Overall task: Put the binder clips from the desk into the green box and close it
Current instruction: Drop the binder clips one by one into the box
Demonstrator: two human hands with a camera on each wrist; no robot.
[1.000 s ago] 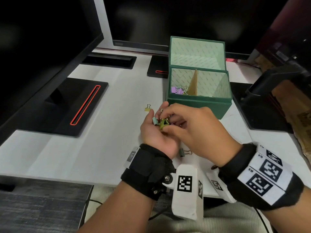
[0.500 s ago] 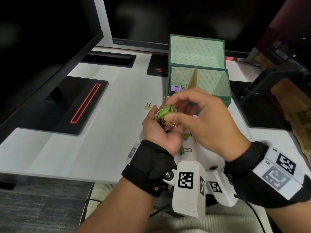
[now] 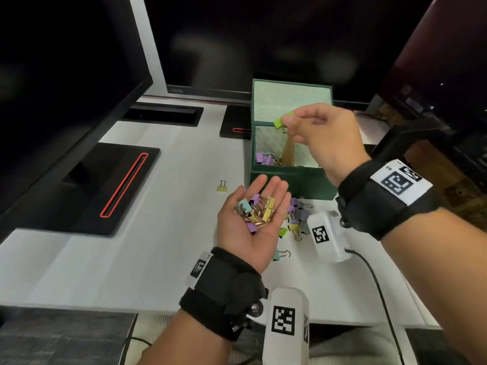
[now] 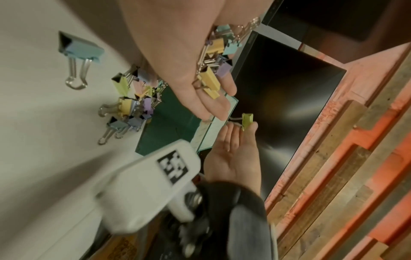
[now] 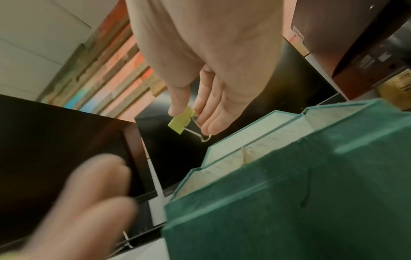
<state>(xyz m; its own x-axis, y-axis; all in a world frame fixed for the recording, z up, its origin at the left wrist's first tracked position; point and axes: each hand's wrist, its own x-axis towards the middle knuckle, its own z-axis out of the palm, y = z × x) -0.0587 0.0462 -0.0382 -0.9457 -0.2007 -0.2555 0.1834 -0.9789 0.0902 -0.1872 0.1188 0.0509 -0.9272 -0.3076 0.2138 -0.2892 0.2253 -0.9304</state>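
Binder clips appear in several places. Left to right: one yellow clip (image 3: 222, 186) lies alone on the white desk (image 3: 147, 206). The left hand (image 3: 254, 225), palm up with fingers relaxed and flat, carries a heap of mixed clips (image 3: 257, 210). A loose pile (image 3: 296, 218) lies on the desk in front of the green box (image 3: 290, 177). Purple clips (image 3: 264, 158) sit in the box's left compartment; the lid stands open. The right hand (image 3: 320, 135) pinches a lime-green clip (image 3: 283, 120) above the box.
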